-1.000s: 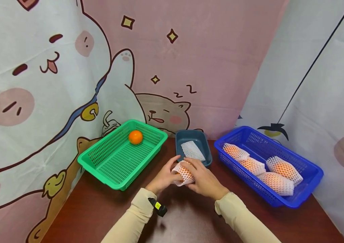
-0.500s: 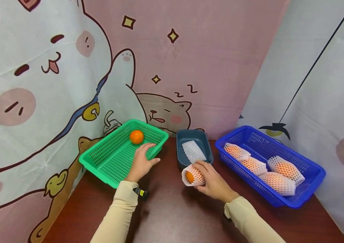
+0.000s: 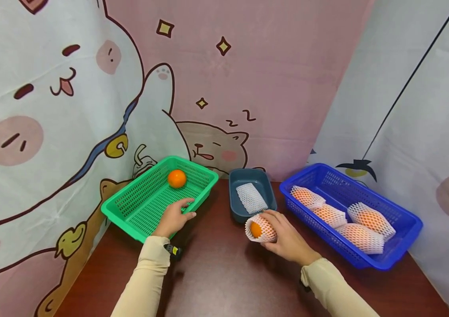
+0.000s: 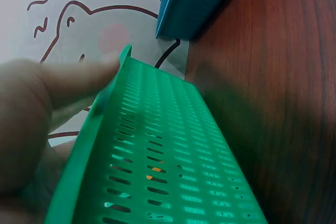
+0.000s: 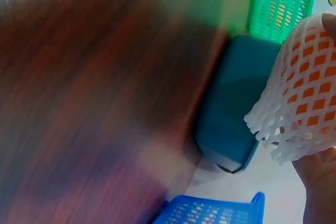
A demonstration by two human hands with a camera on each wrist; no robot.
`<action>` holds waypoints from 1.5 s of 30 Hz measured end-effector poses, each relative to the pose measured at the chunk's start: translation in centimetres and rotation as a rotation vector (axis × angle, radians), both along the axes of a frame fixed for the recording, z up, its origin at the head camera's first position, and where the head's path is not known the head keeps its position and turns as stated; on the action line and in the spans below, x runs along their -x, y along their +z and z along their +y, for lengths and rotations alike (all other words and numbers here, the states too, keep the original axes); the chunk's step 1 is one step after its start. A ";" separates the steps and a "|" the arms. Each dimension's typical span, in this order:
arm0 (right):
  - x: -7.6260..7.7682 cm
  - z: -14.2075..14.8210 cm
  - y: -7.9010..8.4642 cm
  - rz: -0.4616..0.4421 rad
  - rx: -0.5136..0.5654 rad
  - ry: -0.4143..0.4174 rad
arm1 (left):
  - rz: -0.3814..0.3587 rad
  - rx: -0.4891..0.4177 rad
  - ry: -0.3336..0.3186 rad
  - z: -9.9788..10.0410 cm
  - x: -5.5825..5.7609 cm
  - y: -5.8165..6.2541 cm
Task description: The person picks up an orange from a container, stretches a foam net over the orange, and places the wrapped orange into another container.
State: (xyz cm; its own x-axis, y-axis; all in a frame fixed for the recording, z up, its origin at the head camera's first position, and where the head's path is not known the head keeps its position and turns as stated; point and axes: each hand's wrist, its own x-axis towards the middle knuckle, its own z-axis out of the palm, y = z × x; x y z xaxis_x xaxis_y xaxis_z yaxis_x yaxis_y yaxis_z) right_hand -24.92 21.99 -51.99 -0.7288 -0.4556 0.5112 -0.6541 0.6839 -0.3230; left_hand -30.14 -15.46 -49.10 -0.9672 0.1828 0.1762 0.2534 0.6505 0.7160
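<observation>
My right hand (image 3: 289,240) grips an orange wrapped in a white foam net sleeve (image 3: 270,230), close in front of the small dark-blue bin (image 3: 233,202). The sleeve's open end faces left, and bare orange peel (image 3: 256,230) shows inside it. In the right wrist view the netted fruit (image 5: 310,85) fills the right edge. My left hand (image 3: 172,218) is at the near right rim of the green basket (image 3: 129,220), fingers loosely extended over it, holding nothing. A bare orange (image 3: 177,178) lies at that basket's far end.
Inside the dark-blue bin lies a flat white foam net sleeve (image 3: 251,198). On the right, a blue basket (image 3: 402,229) holds several net-wrapped oranges (image 3: 361,239). A printed cloth (image 3: 280,79) hangs behind the dark red table (image 3: 224,281).
Both hands were at the wrapped orange a second ago. The left hand has let go and moved left to the green basket; the right has shifted slightly right with the orange.
</observation>
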 end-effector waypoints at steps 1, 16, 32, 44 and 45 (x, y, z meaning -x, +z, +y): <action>0.0 0.2 0.2 0.005 0.006 -0.008 | -0.001 -0.002 0.000 -0.1 0.0 0.0; 3.6 5.5 7.2 0.176 0.122 -0.218 | 0.009 0.013 0.015 -0.1 -0.1 0.3; 7.0 14.2 8.3 -0.056 0.160 -0.590 | 0.002 0.035 0.024 0.0 0.1 0.2; 7.5 19.4 6.9 -0.347 0.095 -0.722 | 0.022 0.038 0.021 0.1 -0.2 0.5; 7.5 19.7 6.8 -0.382 0.081 -0.727 | 0.021 0.040 0.024 0.1 -0.2 0.5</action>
State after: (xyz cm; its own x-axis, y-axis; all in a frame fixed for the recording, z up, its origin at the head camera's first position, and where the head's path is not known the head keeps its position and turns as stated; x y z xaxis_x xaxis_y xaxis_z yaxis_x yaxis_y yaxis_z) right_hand -32.39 41.73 -45.23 -0.9579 0.2241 0.1794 0.1075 0.8595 -0.4998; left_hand -29.94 -15.33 -48.62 -0.9677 0.1669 0.1891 0.2518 0.6846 0.6841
